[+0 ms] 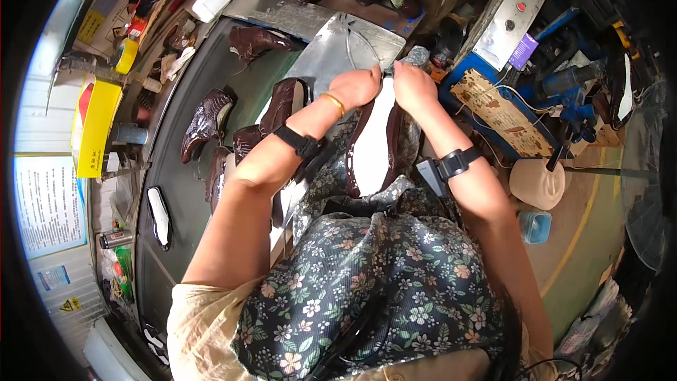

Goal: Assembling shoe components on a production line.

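Both the left hand (pixel 355 87) and right hand (pixel 414 87) are pinching the toe end of a brown shoe upper (pixel 372 142) lying sole-up on the floral apron (pixel 374 275), looking light, supple leather best gripped at its edges.

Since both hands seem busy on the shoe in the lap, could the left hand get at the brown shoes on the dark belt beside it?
Probably yes: the brown shoes lie open just left of the left hand, nothing between, though its fingers now grip the shoe.
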`<state>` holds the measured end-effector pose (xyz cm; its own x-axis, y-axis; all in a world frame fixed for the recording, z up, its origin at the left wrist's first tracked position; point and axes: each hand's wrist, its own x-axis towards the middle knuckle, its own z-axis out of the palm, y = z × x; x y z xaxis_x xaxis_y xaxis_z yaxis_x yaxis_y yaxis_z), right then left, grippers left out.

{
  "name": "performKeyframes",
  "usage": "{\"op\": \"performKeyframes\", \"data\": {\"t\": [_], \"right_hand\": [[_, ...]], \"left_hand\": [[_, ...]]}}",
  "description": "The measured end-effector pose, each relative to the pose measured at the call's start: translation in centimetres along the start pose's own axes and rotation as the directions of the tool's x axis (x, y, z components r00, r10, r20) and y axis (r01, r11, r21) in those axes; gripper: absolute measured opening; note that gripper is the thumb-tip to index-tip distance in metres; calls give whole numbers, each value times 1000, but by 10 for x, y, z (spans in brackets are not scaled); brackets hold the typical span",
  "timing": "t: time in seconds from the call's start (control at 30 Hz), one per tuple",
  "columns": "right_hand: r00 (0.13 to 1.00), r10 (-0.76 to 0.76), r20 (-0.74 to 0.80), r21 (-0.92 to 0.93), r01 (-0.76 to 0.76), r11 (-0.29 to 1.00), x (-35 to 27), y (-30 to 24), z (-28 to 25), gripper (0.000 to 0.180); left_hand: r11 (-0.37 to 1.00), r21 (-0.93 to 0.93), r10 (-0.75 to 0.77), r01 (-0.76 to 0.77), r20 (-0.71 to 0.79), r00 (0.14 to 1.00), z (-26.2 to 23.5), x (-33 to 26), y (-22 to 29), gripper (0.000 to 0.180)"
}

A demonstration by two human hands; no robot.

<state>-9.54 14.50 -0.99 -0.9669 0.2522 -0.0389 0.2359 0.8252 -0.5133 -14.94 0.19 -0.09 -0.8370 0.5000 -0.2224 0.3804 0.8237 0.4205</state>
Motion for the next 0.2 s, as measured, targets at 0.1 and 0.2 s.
{"op": "performKeyframes", "data": {"t": [0.1,0.2], "right_hand": [[997,-54,-55,1,54,999,3,-15,14,39],[987,-162,18,550,126,826,29,25,48,42]], "left_hand": [[981,192,-70,35,181,981,-11,-7,0,68],[989,141,29,-46,115,993,-24,-34,4,68]]}}
